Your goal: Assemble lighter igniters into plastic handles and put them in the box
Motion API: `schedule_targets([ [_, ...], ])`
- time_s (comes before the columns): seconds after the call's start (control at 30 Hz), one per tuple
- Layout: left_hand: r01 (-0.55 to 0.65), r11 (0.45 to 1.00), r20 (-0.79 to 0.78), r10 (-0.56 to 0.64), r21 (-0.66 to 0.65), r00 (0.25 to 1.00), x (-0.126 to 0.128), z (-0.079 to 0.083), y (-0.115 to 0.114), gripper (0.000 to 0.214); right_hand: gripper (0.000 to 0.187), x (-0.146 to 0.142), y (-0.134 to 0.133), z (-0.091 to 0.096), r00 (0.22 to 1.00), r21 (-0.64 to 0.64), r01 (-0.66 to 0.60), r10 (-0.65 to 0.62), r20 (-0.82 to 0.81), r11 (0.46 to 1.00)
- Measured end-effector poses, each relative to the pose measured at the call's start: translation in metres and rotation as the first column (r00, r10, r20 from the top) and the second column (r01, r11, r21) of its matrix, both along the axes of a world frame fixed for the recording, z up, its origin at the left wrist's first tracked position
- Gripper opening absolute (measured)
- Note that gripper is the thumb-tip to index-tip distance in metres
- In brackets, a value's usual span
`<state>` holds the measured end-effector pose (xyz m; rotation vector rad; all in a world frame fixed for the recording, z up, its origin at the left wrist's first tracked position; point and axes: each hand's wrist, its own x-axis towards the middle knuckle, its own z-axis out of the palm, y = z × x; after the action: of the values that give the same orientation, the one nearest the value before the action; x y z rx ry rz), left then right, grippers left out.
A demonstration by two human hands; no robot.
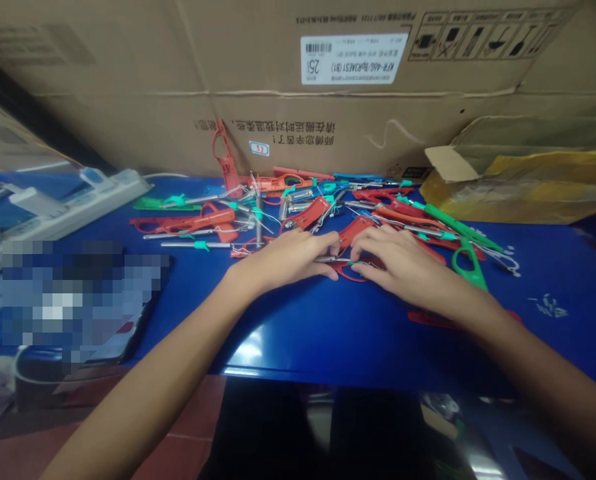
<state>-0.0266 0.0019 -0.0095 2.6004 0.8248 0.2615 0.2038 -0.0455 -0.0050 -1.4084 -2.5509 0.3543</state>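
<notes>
Metal rod (325, 259): between hands, pinched by left hand (293, 257) fingers. Right hand (403, 263): fingers curled at white wire (343, 260), grip unclear. Red plastic pieces (312, 215): crowding worktop (288, 320) just beyond. Power strip (81, 208): left. Taped box (538, 190): far right.

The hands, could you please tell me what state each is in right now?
Left hand: closed, pinching a metal rod.
Right hand: curled at a thin wire; whether it grips cannot be told.

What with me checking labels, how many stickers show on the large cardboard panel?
2: a large white sticker near the top, and a small blue-edged sticker lower and further left. The pile could hide others.
</notes>
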Motion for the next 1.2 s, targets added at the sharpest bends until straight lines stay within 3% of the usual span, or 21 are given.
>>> schedule_targets([
  [0.1, -0.014, 1.0, -0.029, 0.014, -0.014, 0.999, 0.0, 0.0, 0.0, 0.028, 0.011, 0.002, -0.002, 0.002, 0.986, 0.055, 0.127, -0.132, 0.105, 0.99],
  [0.17, -0.027, 1.0, -0.056, 0.027, 0.0, 0.998, 0.0, 0.0, -0.001, 0.028, 0.023, 0.01, -0.001, 0.005, 0.984, 0.031, 0.147, -0.149, 0.094, 0.989],
  [0.27, -0.027, 0.999, -0.07, 0.028, 0.026, 0.997, -0.001, -0.001, -0.001, 0.031, 0.042, 0.033, 0.003, 0.011, 1.0, -0.078, 0.004, -0.004, -0.007, 0.997],
  [0.33, -0.029, 0.999, -0.07, 0.032, 0.043, 0.997, -0.002, 0.0, -0.001, 0.033, 0.046, 0.05, 0.007, 0.015, 0.997, -0.146, -0.065, 0.058, -0.058, 0.987],
  [0.43, -0.027, 0.999, -0.071, 0.029, 0.035, 0.997, -0.002, 0.002, -0.002, 0.032, 0.036, 0.064, 0.01, 0.016, 0.996, -0.151, -0.064, 0.054, -0.07, 0.986],
  [0.57, -0.019, 0.999, -0.092, 0.022, 0.031, 0.996, 0.0, 0.005, -0.003, 0.024, 0.02, 0.057, 0.011, 0.009, 0.988, -0.106, -0.14, 0.132, -0.073, 0.985],
  [0.77, -0.004, 0.997, -0.066, 0.009, 0.083, 0.998, 0.002, 0.004, -0.002, 0.024, 0.018, 0.04, 0.01, -0.001, 0.976, -0.072, -0.196, 0.188, -0.11, 0.978],
  [0.97, 0.014, 1.0, -0.066, -0.014, 0.009, 0.998, 0.002, 0.006, 0.0, 0.017, 0.023, 0.034, 0.006, -0.002, 0.978, -0.028, -0.169, 0.164, -0.126, 0.985],
  [1.2, 0.009, 0.984, -0.101, 0.009, 0.178, 0.995, 0.003, 0.005, -0.002, 0.017, 0.017, 0.024, 0.006, -0.006, 0.983, 0.042, -0.131, 0.135, -0.122, 0.991],
])
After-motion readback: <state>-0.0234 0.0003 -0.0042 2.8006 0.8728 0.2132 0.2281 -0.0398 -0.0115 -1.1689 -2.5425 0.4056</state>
